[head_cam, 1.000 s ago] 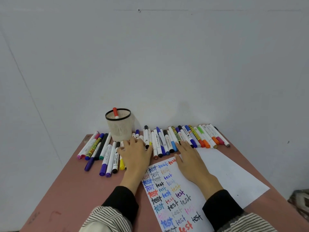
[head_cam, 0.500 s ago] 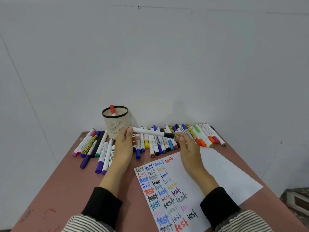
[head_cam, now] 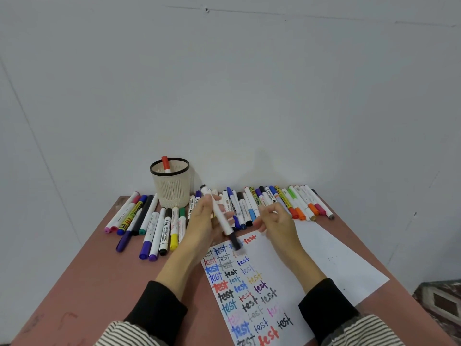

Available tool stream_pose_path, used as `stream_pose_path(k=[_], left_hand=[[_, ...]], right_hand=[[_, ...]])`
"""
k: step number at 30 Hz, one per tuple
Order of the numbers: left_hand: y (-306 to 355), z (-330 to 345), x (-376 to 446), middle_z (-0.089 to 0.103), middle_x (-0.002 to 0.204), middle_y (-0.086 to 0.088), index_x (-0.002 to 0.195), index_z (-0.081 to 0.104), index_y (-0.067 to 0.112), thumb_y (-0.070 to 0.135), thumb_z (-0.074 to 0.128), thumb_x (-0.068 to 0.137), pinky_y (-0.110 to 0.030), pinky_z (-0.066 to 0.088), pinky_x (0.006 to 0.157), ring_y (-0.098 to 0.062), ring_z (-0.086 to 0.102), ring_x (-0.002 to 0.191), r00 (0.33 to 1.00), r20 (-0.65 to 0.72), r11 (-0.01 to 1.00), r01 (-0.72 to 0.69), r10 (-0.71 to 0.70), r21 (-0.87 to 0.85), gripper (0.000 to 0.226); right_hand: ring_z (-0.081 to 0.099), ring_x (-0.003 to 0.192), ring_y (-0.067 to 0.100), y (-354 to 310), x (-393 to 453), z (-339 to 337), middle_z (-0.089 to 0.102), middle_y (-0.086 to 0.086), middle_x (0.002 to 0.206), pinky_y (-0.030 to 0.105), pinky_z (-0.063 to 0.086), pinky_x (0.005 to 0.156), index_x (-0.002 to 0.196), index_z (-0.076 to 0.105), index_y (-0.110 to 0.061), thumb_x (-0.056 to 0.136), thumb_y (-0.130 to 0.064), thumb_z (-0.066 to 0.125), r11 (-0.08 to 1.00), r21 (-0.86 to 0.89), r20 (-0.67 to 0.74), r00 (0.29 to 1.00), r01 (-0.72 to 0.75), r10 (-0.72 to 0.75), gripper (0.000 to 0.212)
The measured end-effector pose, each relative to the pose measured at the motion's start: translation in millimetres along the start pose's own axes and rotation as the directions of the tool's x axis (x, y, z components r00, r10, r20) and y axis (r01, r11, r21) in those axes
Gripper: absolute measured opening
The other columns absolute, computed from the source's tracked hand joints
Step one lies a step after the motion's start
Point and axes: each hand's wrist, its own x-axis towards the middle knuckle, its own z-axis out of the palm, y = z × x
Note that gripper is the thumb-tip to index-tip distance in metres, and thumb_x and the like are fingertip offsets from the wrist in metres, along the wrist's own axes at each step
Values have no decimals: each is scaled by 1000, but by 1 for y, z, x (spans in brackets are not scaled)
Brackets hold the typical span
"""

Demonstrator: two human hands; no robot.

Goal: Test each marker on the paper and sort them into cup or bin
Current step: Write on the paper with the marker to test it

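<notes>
Head view, one moment. Left hand (head_cam: 203,227) grips a white-barrelled marker (head_cam: 220,216) around its middle, fingers curled about the barrel. The marker is tilted, its dark end (head_cam: 234,239) pointing down toward 5 o'clock, over the top edge of the paper (head_cam: 321,260); the other end rises toward 11 o'clock. The lower tip is motion-blurred, so I cannot tell if a cap is on or if it touches the sheet.

Right hand (head_cam: 277,224) sits just to the 3 o'clock side of the marker, apart from the left hand, fingers loosely curled. Whether it holds something small between the fingers cannot be made out.

The paper lies on the reddish bench (head_cam: 99,283), skewed, its left part covered with columns of the word "test" (head_cam: 225,295) in black, blue, red, purple, yellow and pink; the right part is mostly blank.

A cream mesh cup (head_cam: 172,189) with a dark rim stands at 12 o'clock on the bench by the wall (head_cam: 224,83), with one red-capped marker (head_cam: 165,164) upright inside.

At 10 o'clock from the hands, a group of markers (head_cam: 152,221) lies side by side. At 1 o'clock, a longer row of markers (head_cam: 287,202) runs along the far edge.

Both forearms show black cuffs over striped sleeves (head_cam: 124,333).
</notes>
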Motion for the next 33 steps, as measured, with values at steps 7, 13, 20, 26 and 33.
stream_pose_path(k=[7, 13, 20, 26, 33], left_hand=[[0, -14, -3, 47, 108, 2, 142, 41, 26, 26, 34, 104, -6, 35, 77, 3, 44, 92, 829, 299, 384, -499, 473, 777, 38], [-15, -16, -2, 53, 103, 16, 126, 59, 26, 27, 55, 96, -29, 48, 70, -5, 51, 82, 766, 515, 58, -577, 383, 815, 30], [-15, -11, -6, 59, 101, 19, 120, 61, 32, 39, 56, 94, -17, 40, 67, -1, 49, 83, 767, 541, 11, -579, 344, 815, 27], [-19, -10, -4, 51, 104, 10, 118, 55, 24, 28, 46, 101, -19, 37, 78, -7, 44, 93, 852, 455, 166, -503, 258, 848, 20], [-32, 0, -12, 39, 97, 11, 116, 45, 23, 30, 35, 104, -23, 37, 78, -8, 38, 85, 852, 519, 102, -523, 63, 846, 17]], right_hand=[[52, 60, 11, 3, 9, -4, 64, 1, 70, 23, 40, 59, 95, 60, -11, 102, -25, 45, 997, 65, -135, 989, -47, 55, 22], [46, 53, 10, 0, 9, -2, 60, 2, 65, 21, 35, 50, 90, 62, -14, 101, -29, 47, 976, 202, -52, 994, -81, 93, 25], [44, 52, 2, 0, 6, -2, 52, -1, 62, 16, 37, 53, 86, 62, -6, 99, -31, 52, 992, 127, -62, 998, 6, 2, 30], [43, 61, 9, -8, 10, -15, 49, -4, 63, 22, 41, 60, 89, 66, -10, 95, -30, 59, 808, 586, -158, 968, -67, 195, 23], [35, 48, 9, -18, 3, -21, 32, -3, 50, 23, 40, 63, 55, 37, -18, 87, -33, 65, 288, 945, 89, 971, -152, 220, 45]])
